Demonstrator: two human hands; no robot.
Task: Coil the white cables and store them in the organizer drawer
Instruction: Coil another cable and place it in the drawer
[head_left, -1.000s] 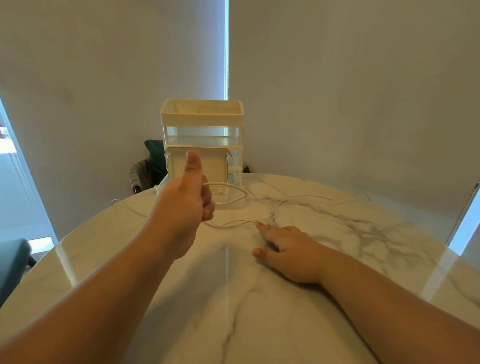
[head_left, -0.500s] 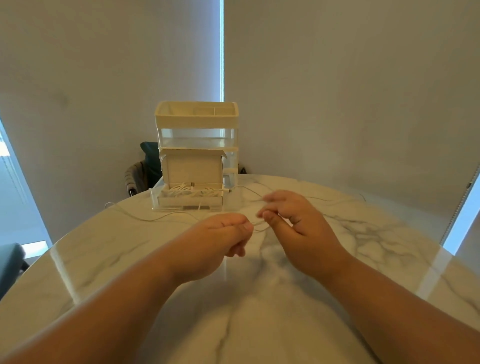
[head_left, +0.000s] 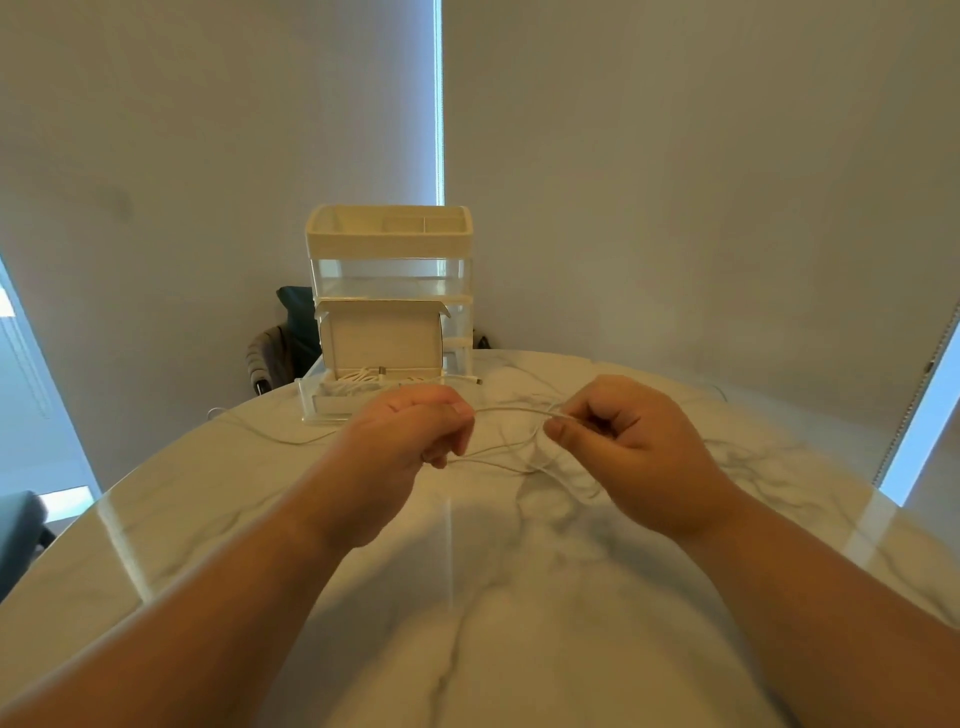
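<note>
A thin white cable (head_left: 511, 411) stretches between my two hands above the marble table. My left hand (head_left: 415, 431) grips one part of it in curled fingers. My right hand (head_left: 618, 431) pinches another part between thumb and fingers, and loose strands (head_left: 498, 460) sag to the table below. Behind my left hand stands the cream organizer (head_left: 389, 244), its bottom drawer (head_left: 332, 402) pulled out with a coiled white cable (head_left: 358, 382) inside. Another white cable (head_left: 275, 439) trails left across the table from the drawer.
The round marble table (head_left: 467, 597) fills the foreground; its far edge curves just behind the organizer. A dark chair (head_left: 283, 343) stands behind the table at the left, another dark seat (head_left: 15, 525) at the far left. Walls close in behind.
My left hand left the drawer front and came down to the cable. My right hand lifted off the table and took hold of the cable. Both hands have since drawn apart, stretching it.
</note>
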